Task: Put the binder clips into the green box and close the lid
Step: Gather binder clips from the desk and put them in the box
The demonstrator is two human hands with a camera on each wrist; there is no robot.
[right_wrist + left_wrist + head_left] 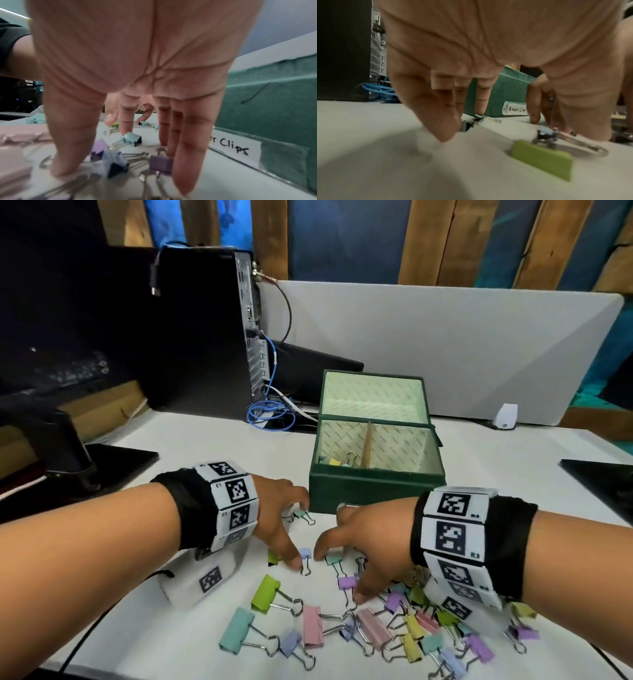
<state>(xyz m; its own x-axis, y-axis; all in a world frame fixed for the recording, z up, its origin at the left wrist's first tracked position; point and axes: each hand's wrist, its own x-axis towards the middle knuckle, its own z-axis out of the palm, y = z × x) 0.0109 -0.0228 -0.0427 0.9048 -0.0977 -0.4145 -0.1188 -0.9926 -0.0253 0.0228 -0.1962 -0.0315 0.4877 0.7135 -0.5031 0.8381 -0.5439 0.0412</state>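
Observation:
The green box [376, 487] stands open with its lid [373, 395] upright, and a few clips [342, 462] lie in its left compartment. Several pastel binder clips [376, 628] are scattered on the white table in front of it. My left hand [284, 525] reaches down with fingers spread. Its thumb touches a small blue clip [305, 554], and a finger touches a small teal clip [301, 513]. My right hand [356, 553] is spread over the pile. Its index fingertip rests on a teal clip [133, 138] and its thumb is beside a purple clip [346, 582]. Neither hand holds a clip.
A black computer tower [205, 330] with blue cables [270, 412] stands at the back left, beside a monitor base [113, 460]. A grey divider panel [445, 347] runs behind the box. A small white device [505, 416] sits at the back right. The box front bears a "Binder Clips" label [516, 109].

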